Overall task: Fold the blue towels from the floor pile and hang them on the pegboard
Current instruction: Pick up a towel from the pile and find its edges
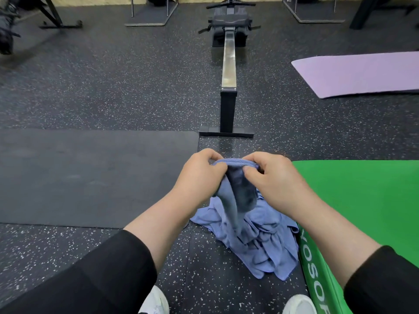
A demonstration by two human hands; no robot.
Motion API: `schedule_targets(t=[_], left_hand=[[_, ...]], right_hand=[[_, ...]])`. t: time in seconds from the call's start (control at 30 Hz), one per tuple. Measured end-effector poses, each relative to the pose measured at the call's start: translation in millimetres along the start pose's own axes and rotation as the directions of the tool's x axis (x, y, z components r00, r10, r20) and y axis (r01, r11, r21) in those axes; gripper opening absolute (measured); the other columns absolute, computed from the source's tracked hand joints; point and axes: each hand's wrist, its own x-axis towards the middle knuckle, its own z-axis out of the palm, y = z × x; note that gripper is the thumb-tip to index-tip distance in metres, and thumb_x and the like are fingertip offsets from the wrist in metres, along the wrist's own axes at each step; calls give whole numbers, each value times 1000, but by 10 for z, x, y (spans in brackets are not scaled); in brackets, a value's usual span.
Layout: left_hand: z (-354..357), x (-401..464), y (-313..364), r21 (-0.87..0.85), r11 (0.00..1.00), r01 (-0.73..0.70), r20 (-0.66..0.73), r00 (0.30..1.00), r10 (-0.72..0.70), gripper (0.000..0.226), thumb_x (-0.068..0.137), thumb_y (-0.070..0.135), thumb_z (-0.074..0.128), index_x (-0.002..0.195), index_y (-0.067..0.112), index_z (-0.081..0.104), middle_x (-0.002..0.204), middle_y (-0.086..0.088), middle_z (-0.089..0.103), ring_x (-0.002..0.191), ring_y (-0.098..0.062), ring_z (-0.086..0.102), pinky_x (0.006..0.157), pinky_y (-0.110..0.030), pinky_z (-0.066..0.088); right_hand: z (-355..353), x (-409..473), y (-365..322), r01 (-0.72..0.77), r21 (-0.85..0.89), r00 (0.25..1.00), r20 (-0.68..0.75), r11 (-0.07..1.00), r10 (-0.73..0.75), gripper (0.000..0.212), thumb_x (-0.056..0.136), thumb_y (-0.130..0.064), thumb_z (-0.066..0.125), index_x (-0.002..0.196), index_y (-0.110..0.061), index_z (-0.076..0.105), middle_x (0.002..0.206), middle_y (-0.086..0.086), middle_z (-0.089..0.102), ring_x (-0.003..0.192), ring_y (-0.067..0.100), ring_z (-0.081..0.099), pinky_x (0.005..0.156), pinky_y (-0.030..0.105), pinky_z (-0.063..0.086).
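Note:
A blue towel [238, 189] hangs bunched between both hands above the floor. My left hand [199, 175] pinches its top edge on the left, and my right hand [269, 175] pinches the same edge on the right, the two hands close together. Under them a crumpled pile of blue towels [256, 241] lies on the speckled floor, and the held towel's lower end runs down into it. No pegboard is in view.
A black mat [90, 177] lies to the left and a green padded block [362, 200] to the right of the pile. A rowing machine [229, 71] stretches straight ahead. A purple mat [360, 73] lies far right. My white shoes [156, 302] show at the bottom.

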Motion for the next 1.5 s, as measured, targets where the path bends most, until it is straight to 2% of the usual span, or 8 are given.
schedule_targets(t=[0.33,0.47,0.6,0.7,0.8,0.93,1.17,1.5], left_hand=[[144,-116,29,-183,983,-15,-132,991,-10,22,87,25,56,107,34,58,67,4,65,68,-17,64,75,-47,60],[201,-149,33,-355,934,-42,-67,998,19,43,83,27,39,120,38,58,85,2,74,88,-24,71,88,-51,58],[199,-182,73,-447,891,-78,-33,997,71,46,93,12,35,132,29,53,92,-7,74,88,-24,70,90,-42,58],[139,-115,75,-301,946,-123,-95,991,98,39,97,9,40,130,29,50,87,-2,67,79,-14,64,77,-27,51],[76,-41,4,-208,971,-119,90,986,140,42,97,19,56,136,32,51,115,14,63,98,8,57,94,-18,45],[75,-43,-117,-101,987,-126,312,938,151,29,86,40,70,106,19,66,101,-3,71,86,-5,61,85,-41,50],[138,-56,-158,-163,982,-98,298,944,144,43,74,45,80,106,20,66,104,-2,75,104,-25,70,95,-55,54],[50,-77,-421,-57,998,9,479,877,19,31,74,28,88,99,20,71,103,-5,77,85,-15,68,97,-46,53]], right_hand=[[73,-64,-134,-30,-2,999,43,1000,30,20,92,-20,53,90,-8,68,59,1,52,55,13,35,57,37,35],[22,-63,-157,-59,281,996,81,958,38,18,96,-25,61,106,-15,72,87,-3,75,75,7,64,73,29,48],[31,15,-19,-72,238,997,-19,969,78,24,87,-15,70,109,-26,70,95,-12,74,87,3,67,80,26,53],[19,70,68,-128,210,983,-104,969,152,24,86,-9,60,100,-23,74,88,-7,75,84,13,66,76,33,51],[-35,91,86,-134,440,983,-53,888,175,25,86,-11,55,97,-21,74,92,-1,77,91,22,70,88,46,54],[-149,91,57,-159,661,987,97,733,127,28,93,2,50,103,-12,72,97,8,77,88,17,67,79,38,55],[-216,56,0,38,241,997,50,970,-52,10,88,-18,75,97,-21,72,90,-7,74,82,3,63,83,31,50],[-327,146,232,-17,393,989,-125,919,72,12,97,-22,59,97,-29,69,90,-10,72,83,9,62,79,38,52]])
